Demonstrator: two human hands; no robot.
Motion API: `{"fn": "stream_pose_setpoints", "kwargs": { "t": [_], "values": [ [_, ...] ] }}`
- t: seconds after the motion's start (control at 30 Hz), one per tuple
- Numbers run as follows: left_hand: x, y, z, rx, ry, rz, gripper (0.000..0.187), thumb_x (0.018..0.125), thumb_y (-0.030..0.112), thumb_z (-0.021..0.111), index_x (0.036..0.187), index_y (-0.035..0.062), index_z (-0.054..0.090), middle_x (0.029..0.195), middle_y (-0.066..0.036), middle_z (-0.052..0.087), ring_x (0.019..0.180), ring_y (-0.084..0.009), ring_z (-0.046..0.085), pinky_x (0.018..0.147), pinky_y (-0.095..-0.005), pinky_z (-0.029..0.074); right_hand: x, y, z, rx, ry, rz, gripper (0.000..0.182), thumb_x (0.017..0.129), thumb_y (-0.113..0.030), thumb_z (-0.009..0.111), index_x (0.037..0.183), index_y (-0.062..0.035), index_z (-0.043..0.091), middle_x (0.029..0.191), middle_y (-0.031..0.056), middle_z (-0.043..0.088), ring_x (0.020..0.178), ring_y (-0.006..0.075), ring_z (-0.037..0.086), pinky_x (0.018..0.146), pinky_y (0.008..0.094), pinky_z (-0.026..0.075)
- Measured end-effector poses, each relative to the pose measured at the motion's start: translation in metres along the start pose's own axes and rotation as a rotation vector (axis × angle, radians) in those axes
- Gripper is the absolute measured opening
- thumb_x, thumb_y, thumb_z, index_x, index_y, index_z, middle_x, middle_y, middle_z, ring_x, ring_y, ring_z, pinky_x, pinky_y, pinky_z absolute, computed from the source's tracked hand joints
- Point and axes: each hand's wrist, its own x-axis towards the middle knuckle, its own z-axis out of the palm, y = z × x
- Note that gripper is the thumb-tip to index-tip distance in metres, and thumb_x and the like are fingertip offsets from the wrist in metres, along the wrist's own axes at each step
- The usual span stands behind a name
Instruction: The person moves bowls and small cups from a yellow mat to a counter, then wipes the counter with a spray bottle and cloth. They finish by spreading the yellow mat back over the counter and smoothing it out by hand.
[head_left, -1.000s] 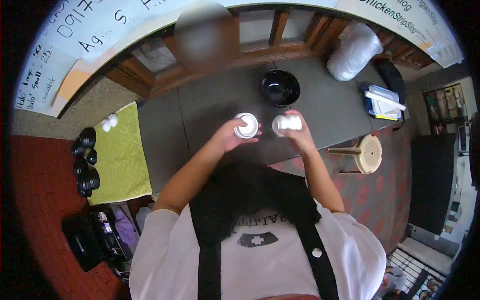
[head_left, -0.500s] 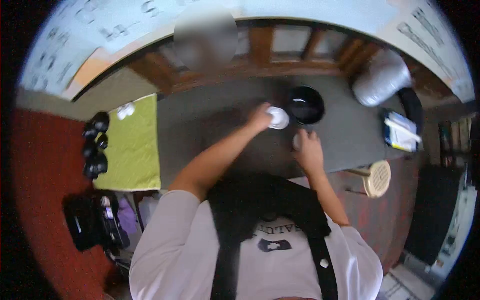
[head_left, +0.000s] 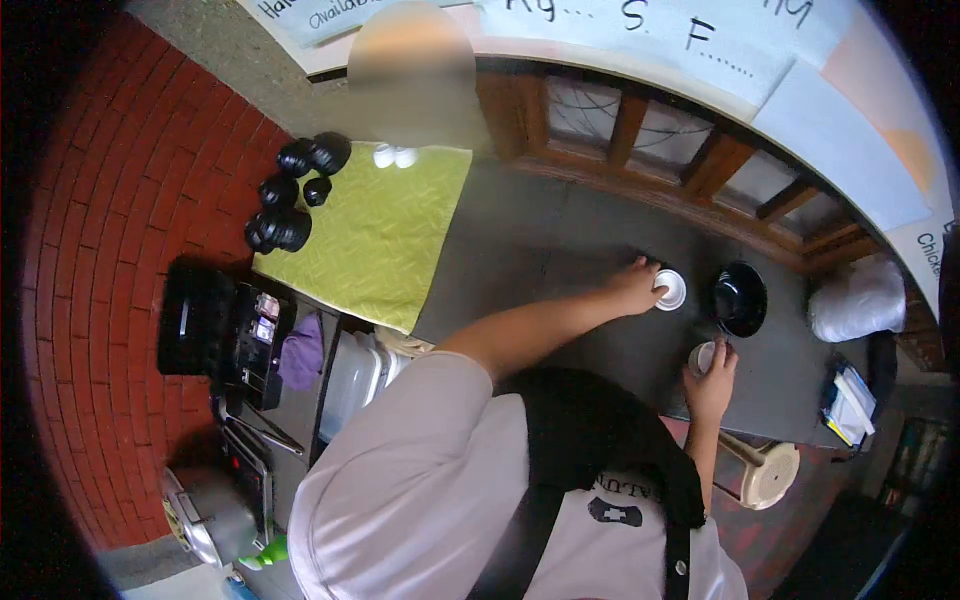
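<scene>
We take the black bowl (head_left: pixel 740 298) on the grey desk (head_left: pixel 560 250) as our reference. Nearest to us, just in front of the bowl, our right hand (head_left: pixel 712 378) closes around a small white cup (head_left: pixel 700 356) held at the desk's near edge. Just to the left of the bowl, our left hand (head_left: pixel 636 286) grips a second white cup (head_left: pixel 670 290) resting on the desk; the two hands are apart. Well left of the bowl lies a green mat (head_left: pixel 375 235). Beyond its far edge sit black round containers (head_left: pixel 290 195).
</scene>
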Motion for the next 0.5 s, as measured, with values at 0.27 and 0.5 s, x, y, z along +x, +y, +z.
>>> {"fn": "stream_pose_setpoints", "kwargs": {
  "t": [0.27, 0.5],
  "values": [
    [-0.048, -0.042, -0.159, -0.154, 0.491, -0.062, 0.021, 0.084, 0.024, 0.064, 0.097, 0.0093, 0.07, 0.091, -0.011, 0.069, 0.084, -0.0288, 0.066, 0.074, -0.0389, 0.051, -0.028, -0.056, -0.008, -0.188, 0.382, -0.092, 0.072, 0.072, -0.019, 0.073, 0.138, -0.0125, 0.045, 0.144, 0.0237, 0.036, 0.132, 0.0463, 0.034, 0.109, 0.0536, 0.03],
    [-0.086, -0.306, -0.362, 0.431, 0.93, -0.296, 0.042, 0.074, 0.005, 0.062, 0.115, 0.0036, 0.061, 0.115, -0.021, 0.061, 0.109, -0.0368, 0.057, 0.093, -0.0449, 0.047, -0.034, -0.145, 0.034, -0.082, 0.364, -0.094, 0.063, 0.073, -0.009, 0.068, 0.134, -0.0124, 0.05, 0.147, 0.0242, 0.03, 0.137, 0.0451, 0.028, 0.111, 0.0536, 0.025]
  ]
}}
